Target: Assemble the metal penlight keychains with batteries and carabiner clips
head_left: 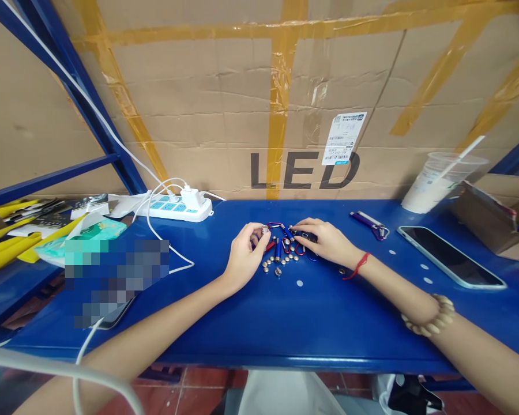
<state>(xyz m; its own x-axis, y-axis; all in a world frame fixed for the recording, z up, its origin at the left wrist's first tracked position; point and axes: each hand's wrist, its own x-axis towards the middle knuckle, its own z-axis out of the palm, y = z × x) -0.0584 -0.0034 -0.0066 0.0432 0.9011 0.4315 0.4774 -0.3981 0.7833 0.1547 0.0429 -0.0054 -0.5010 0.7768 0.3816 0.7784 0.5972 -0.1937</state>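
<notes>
My left hand is closed at the left of a small pile, its fingers curled around something small that they mostly hide; a silvery bit shows at the fingertips. On the other side, my right hand has thumb and forefinger closed on the end of a small blue keychain flashlight. Another blue flashlight lies between the hands, among red carabiner clips. Several button cells are scattered in front of them, near a small metal cap. Dark pieces under my right palm are partly hidden.
A purple flashlight with a carabiner, a phone and a plastic cup are on the right, beside an open carton. A power strip with white cables and plastic packets occupy the left. A large cardboard box stands behind.
</notes>
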